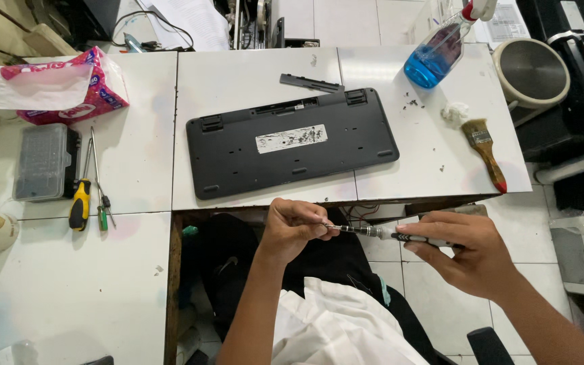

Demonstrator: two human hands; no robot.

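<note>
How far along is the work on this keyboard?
Early on. Done: the keyboard lies face down on the white table, and its battery cover is off, lying beside it. In hand: the right hand holds a precision screwdriver while the left hand pinches its tip. Left: the back panel is still on, and whether any screws are out is too small to tell.

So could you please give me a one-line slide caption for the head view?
Both hands, left hand and right hand, hold a small screwdriver below an upturned black keyboard.
</note>
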